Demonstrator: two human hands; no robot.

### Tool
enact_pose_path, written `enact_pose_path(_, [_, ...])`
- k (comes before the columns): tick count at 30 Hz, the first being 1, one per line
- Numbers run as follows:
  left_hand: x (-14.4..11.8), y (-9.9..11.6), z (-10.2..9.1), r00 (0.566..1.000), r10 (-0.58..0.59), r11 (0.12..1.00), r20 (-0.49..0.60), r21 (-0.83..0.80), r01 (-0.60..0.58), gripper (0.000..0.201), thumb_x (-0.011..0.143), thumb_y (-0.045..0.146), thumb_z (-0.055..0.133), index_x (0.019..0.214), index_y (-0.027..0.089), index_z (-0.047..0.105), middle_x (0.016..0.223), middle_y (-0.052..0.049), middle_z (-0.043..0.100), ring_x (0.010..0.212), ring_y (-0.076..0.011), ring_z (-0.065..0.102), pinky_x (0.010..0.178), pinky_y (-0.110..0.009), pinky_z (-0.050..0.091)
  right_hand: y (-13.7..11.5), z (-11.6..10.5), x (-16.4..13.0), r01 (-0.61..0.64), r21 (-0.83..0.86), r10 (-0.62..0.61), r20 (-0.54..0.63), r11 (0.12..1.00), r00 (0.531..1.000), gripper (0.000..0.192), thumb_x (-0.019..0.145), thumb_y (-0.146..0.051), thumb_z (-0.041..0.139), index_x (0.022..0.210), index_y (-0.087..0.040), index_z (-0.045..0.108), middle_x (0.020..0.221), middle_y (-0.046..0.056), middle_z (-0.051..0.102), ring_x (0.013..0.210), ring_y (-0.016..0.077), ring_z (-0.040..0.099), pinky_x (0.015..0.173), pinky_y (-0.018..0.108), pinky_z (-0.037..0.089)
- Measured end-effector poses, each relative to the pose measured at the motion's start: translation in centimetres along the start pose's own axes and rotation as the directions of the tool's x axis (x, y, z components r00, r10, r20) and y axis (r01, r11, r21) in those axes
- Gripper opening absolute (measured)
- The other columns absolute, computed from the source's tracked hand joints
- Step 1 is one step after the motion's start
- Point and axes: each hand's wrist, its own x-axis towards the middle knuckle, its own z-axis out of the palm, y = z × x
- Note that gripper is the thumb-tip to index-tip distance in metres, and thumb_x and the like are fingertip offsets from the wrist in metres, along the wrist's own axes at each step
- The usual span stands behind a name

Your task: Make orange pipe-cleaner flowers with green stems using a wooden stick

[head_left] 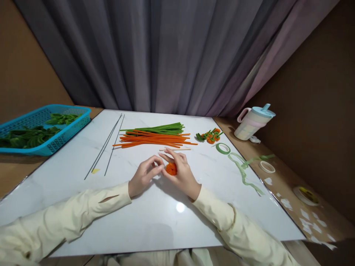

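Note:
An orange pleated pipe-cleaner flower head (171, 169) sits in the curve of my right hand (181, 171), between thumb and fingers. My left hand (146, 173) meets it from the left, thumb and forefinger closed at the flower's edge; whether they pinch part of it is hidden. Just beyond my fingers lies a thin wooden stick (180, 149). Further back are a bundle of orange pipe cleaners (155, 139) and a bundle of green ones (163, 128). Several small orange-and-green flowers (212, 136) form a pile behind my right hand.
Dark thin wires (107, 147) lie left, beside a yellow scrap (95, 171). A blue basket (52, 144) holds green leafy pieces. On the right are a green tape roll (222, 148), loose green tape (244, 173), a white ring (267, 167), paper scraps (305, 223) and a lidded cup (252, 123).

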Motion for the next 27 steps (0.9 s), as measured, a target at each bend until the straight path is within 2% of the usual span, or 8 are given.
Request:
enact_pose_path(2, [-0.2, 0.2, 0.3, 0.999, 0.034, 0.997, 0.035, 0.07, -0.037, 0.015, 0.083, 0.03, 0.053, 0.089, 0.017, 0.055, 0.084, -0.003, 0.058, 0.075, -0.0151, 0.052, 0.072, -0.027, 0.043, 0.1, 0.2, 0.0, 0.014, -0.025, -0.013, 0.048, 1.0, 0.999, 0.069, 0.085, -0.022, 0.056, 0.142, -0.025, 0.017, 0.126, 0.01, 0.058, 0.117, 0.0229, 0.052, 0.092, 0.041, 0.036])
enact_pose_path(7, [-0.2, -0.1, 1.0, 0.997, 0.042, 0.988, -0.057, 0.153, -0.033, 0.013, 0.082, 0.025, 0.055, 0.091, 0.017, 0.056, 0.086, -0.004, 0.063, 0.077, -0.0153, 0.058, 0.074, -0.028, 0.046, 0.3, 0.1, 0.0, 0.016, -0.018, -0.013, 0.154, 1.0, 0.988, 0.078, 0.083, -0.018, 0.052, 0.144, -0.024, 0.004, 0.14, 0.013, 0.043, 0.127, 0.0233, 0.041, 0.096, 0.043, 0.034])
enact_pose_path(11, [0.0, -0.5, 1.0, 0.99, 0.077, 0.98, -0.117, 0.19, -0.053, 0.011, 0.083, 0.024, 0.056, 0.092, 0.018, 0.056, 0.087, -0.003, 0.065, 0.077, -0.0141, 0.06, 0.072, -0.026, 0.048, -0.4, -1.2, 0.2, -0.027, 0.039, 0.022, 0.113, 0.999, 0.993, 0.069, 0.077, -0.02, 0.056, 0.138, -0.021, 0.023, 0.136, 0.013, 0.045, 0.129, 0.0255, 0.037, 0.101, 0.044, 0.032])
enact_pose_path(14, [0.1, -0.8, 0.9, 0.978, 0.13, 0.959, -0.165, 0.271, -0.082, 0.011, 0.083, 0.023, 0.056, 0.092, 0.019, 0.055, 0.086, -0.002, 0.065, 0.073, -0.0122, 0.06, 0.065, -0.023, 0.047, -1.0, -2.3, 0.3, -0.04, 0.054, 0.044, -0.066, 0.998, 0.997, 0.037, 0.078, -0.019, 0.053, 0.114, -0.02, 0.047, 0.114, 0.01, 0.058, 0.116, 0.0256, 0.047, 0.098, 0.045, 0.033])
enact_pose_path(16, [0.0, -0.9, 0.9, 0.969, 0.175, 0.942, -0.177, 0.316, -0.112, 0.013, 0.083, 0.023, 0.056, 0.095, 0.019, 0.053, 0.086, -0.001, 0.064, 0.072, -0.0117, 0.061, 0.062, -0.022, 0.046, -1.2, -2.5, 0.3, -0.077, 0.032, 0.081, -0.136, 0.997, 0.987, 0.017, 0.079, -0.019, 0.051, 0.096, -0.02, 0.053, 0.096, 0.008, 0.062, 0.1, 0.0238, 0.054, 0.09, 0.043, 0.039])
enact_pose_path(19, [-0.3, -1.1, 0.9, 0.955, 0.26, 0.904, -0.146, 0.383, -0.188, 0.015, 0.083, 0.02, 0.055, 0.098, 0.02, 0.052, 0.088, -0.001, 0.065, 0.071, -0.0111, 0.061, 0.061, -0.022, 0.046, -1.2, -2.2, 0.3, -0.142, 0.061, 0.147, -0.077, 0.988, 0.986, 0.003, 0.082, -0.021, 0.052, 0.084, -0.02, 0.053, 0.082, 0.005, 0.061, 0.08, 0.0192, 0.056, 0.072, 0.035, 0.045])
enact_pose_path(22, [-0.5, -1.1, 0.8, 0.94, 0.324, 0.866, -0.105, 0.432, -0.25, 0.013, 0.084, 0.018, 0.054, 0.097, 0.02, 0.053, 0.087, -0.001, 0.064, 0.071, -0.0105, 0.059, 0.061, -0.021, 0.046, -1.1, -1.7, 0.2, -0.205, 0.175, 0.205, 0.02, 0.963, 0.979, 0.007, 0.083, -0.023, 0.052, 0.087, -0.019, 0.055, 0.082, 0.004, 0.061, 0.072, 0.0151, 0.057, 0.056, 0.026, 0.046])
enact_pose_path(27, [-0.5, -1.0, 0.8, 0.929, 0.363, 0.838, -0.074, 0.461, -0.291, 0.011, 0.086, 0.019, 0.053, 0.097, 0.019, 0.055, 0.082, -0.001, 0.063, 0.07, -0.011, 0.059, 0.061, -0.021, 0.046, -1.0, -1.6, 0.1, -0.238, 0.269, 0.24, 0.028, 0.933, 0.97, 0.009, 0.083, -0.023, 0.054, 0.089, -0.018, 0.057, 0.086, 0.005, 0.061, 0.076, 0.0146, 0.059, 0.054, 0.023, 0.049])
